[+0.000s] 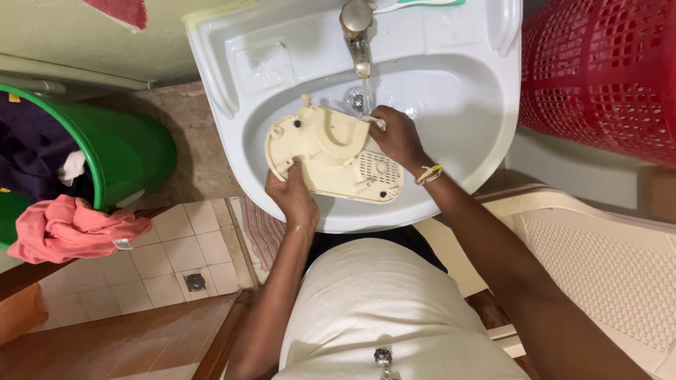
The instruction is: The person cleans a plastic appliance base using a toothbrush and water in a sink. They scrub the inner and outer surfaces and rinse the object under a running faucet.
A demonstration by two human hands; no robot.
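Gripping the lower edge of a cream plastic housing panel (331, 151) over the white sink (451, 91), the left hand (290, 193) steadies it — the right hand (396, 135) presses closed on its top edge, under the running tap (358, 35).

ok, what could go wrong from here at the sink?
1. The cream plastic cover is wet under the running tap; the left hand grips only its lower edge, so it might slip and crack against the sink.
2. The right hand rubs near the vent grille; those thin slats could snap.
3. Water may splash onto the tiled floor, making it slippery.
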